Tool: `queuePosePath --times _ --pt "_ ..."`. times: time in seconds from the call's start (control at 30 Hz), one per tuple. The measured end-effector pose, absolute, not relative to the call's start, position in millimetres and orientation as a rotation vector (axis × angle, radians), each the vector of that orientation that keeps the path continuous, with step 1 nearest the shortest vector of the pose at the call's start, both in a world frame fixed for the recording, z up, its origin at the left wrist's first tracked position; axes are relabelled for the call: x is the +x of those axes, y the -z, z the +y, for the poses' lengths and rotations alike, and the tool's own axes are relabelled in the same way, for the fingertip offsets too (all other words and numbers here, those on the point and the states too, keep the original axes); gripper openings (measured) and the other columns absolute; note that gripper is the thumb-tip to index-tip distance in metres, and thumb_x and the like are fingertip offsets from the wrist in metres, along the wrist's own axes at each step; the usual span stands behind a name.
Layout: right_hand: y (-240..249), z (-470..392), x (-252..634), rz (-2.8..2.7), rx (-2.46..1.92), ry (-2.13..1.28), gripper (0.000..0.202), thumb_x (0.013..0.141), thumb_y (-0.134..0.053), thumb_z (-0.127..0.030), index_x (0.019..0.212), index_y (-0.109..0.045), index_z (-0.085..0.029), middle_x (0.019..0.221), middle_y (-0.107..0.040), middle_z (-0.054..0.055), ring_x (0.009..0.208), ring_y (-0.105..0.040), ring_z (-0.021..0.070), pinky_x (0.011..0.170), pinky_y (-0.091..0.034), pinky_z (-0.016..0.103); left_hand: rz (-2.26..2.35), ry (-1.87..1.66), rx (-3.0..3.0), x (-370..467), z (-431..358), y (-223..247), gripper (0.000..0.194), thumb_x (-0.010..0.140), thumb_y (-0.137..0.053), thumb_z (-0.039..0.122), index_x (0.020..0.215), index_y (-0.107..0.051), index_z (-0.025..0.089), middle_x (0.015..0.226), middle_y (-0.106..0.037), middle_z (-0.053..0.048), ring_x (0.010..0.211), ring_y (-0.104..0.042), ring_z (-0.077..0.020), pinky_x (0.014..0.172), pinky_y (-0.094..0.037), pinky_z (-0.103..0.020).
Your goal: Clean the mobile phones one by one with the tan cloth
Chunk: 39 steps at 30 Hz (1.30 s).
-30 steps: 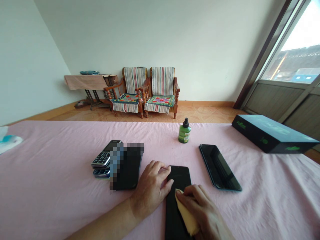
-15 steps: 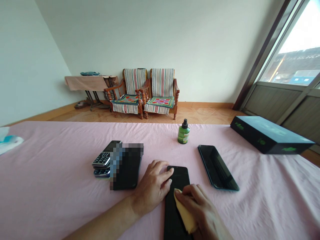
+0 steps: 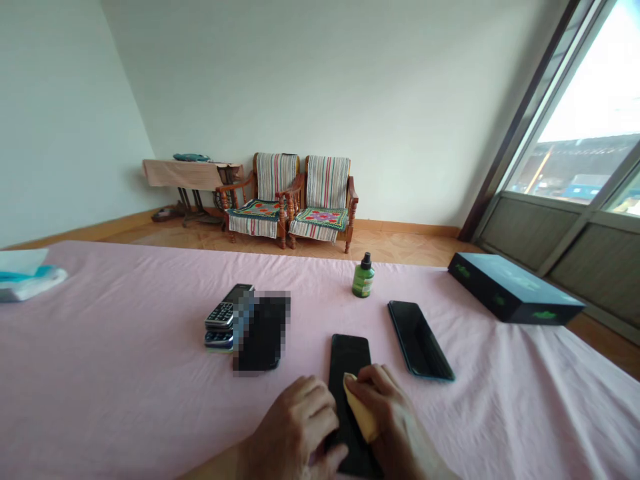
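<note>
A black smartphone lies flat on the pink cloth in front of me, its lower part partly covered by my hands. My left hand is at its left edge, fingers curled in and thumb near the lower part of the screen. In my right hand is a folded yellow cloth, pressed against the screen. To the right lies another dark smartphone. On the left, a keypad phone rests on top of other phones, beside a dark, partly pixelated smartphone.
A green bottle with a black cap stands beyond the phones. A black box sits at the right edge, and a white-and-blue packet at the far left. Two wooden chairs are against the wall.
My left hand has slid from the phone's upper left edge down toward its lower part, with fingers more curled. My right hand still presses the cloth on the screen. The view has tilted up slightly.
</note>
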State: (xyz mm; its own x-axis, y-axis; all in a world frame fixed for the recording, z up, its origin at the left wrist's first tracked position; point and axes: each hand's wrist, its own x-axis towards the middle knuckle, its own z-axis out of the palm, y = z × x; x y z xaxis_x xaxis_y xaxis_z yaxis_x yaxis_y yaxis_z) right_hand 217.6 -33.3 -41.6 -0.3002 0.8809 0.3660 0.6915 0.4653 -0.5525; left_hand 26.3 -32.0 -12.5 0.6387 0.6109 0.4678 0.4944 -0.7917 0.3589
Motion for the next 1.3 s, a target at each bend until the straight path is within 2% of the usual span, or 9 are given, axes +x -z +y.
queuePosePath --times 0.07,0.13,0.27,0.4,0.57,0.73,0.9,1.17,1.3 --pt "43.1 -33.6 216.8 -2.092 -1.31 -0.386 0.037 0.081 -0.047 0.004 0.102 -0.066 -0.019 0.094 -0.057 0.008 0.084 -0.054 0.0194 0.069 -0.047 0.028 0.966 -0.854 2.659 20.9 -44.8 17.3 0.026 0.076 -0.075 0.02 0.099 -0.063 0.018 0.099 -0.066 -0.004 0.091 -0.059 -0.0215 0.083 -0.049 -0.032" --pt "41.7 -33.0 214.4 -2.106 -1.326 -0.369 0.034 0.082 -0.046 0.003 0.1 -0.066 -0.019 0.095 -0.057 0.008 0.085 -0.053 0.0197 0.069 -0.046 0.028 0.961 -0.861 2.664 16.7 -50.3 21.7 0.042 0.071 -0.081 0.02 0.108 -0.062 0.019 0.107 -0.066 -0.004 0.095 -0.06 -0.0217 0.086 -0.049 -0.032" --pt "31.3 -21.3 205.1 -2.131 -1.375 -0.343 0.032 0.081 -0.045 0.004 0.092 -0.065 -0.018 0.093 -0.056 0.006 0.085 -0.051 0.0192 0.071 -0.043 0.028 0.969 -0.842 2.657 14.7 -48.0 26.5 0.051 0.061 -0.088 0.024 0.105 -0.063 0.019 0.103 -0.068 -0.003 0.092 -0.061 -0.0228 0.084 -0.051 -0.032" --pt "23.5 9.8 195.4 -2.141 -1.41 -0.26 0.029 0.081 -0.046 0.004 0.082 -0.065 -0.019 0.089 -0.055 0.005 0.086 -0.05 0.0188 0.074 -0.041 0.028 0.913 -0.8 2.699 15.5 -42.8 30.2 0.049 0.061 -0.088 0.023 0.102 -0.063 0.018 0.099 -0.068 -0.003 0.087 -0.061 -0.0215 0.081 -0.052 -0.031" --pt "25.5 37.3 188.5 -2.123 -1.461 -0.175 0.03 0.08 -0.046 0.004 0.08 -0.066 -0.018 0.09 -0.055 0.006 0.085 -0.049 0.0189 0.074 -0.039 0.028 0.889 -0.841 2.742 15.4 -42.3 33.8 0.045 0.065 -0.087 0.029 0.1 -0.062 0.017 0.097 -0.067 -0.003 0.087 -0.06 -0.0205 0.081 -0.049 -0.031" --pt "28.2 8.3 188.0 -2.114 -1.423 -0.212 0.031 0.08 -0.047 0.004 0.083 -0.066 -0.019 0.089 -0.055 0.005 0.086 -0.049 0.0194 0.074 -0.04 0.029 0.856 -0.895 2.824 19.0 -45.9 38.7 0.043 0.066 -0.082 0.045 0.091 -0.062 0.017 0.09 -0.066 -0.001 0.08 -0.057 -0.0185 0.072 -0.046 -0.028" --pt "30.2 -32.0 189.9 -2.115 -1.375 -0.337 0.027 0.083 -0.051 -0.001 0.09 -0.067 -0.022 0.09 -0.057 0.005 0.084 -0.051 0.0185 0.071 -0.042 0.027 0.899 -0.903 2.861 22.2 -48.6 42.9 0.04 0.068 -0.077 0.051 0.08 -0.061 0.017 0.083 -0.062 0.0 0.077 -0.056 -0.0182 0.069 -0.045 -0.028" --pt "28.7 15.8 196.2 -2.056 -1.406 -0.269 0.036 0.078 -0.046 0.007 0.084 -0.07 -0.019 0.091 -0.057 0.007 0.088 -0.051 0.0196 0.078 -0.044 0.029 0.742 -0.935 2.998 19.3 -38.9 47.0 0.038 0.086 -0.059 0.053 0.091 -0.061 0.015 0.086 -0.064 -0.001 0.077 -0.057 -0.0172 0.074 -0.046 -0.029" --pt "30.7 13.7 194.6 -2.054 -1.398 -0.265 0.036 0.078 -0.046 0.006 0.084 -0.07 -0.02 0.091 -0.057 0.006 0.086 -0.052 0.0194 0.075 -0.045 0.029 0.785 -0.977 3.026 20.1 -40.7 49.0 0.037 0.092 -0.05 0.051 0.091 -0.062 0.015 0.083 -0.062 -0.002 0.077 -0.057 -0.0172 0.077 -0.047 -0.03"
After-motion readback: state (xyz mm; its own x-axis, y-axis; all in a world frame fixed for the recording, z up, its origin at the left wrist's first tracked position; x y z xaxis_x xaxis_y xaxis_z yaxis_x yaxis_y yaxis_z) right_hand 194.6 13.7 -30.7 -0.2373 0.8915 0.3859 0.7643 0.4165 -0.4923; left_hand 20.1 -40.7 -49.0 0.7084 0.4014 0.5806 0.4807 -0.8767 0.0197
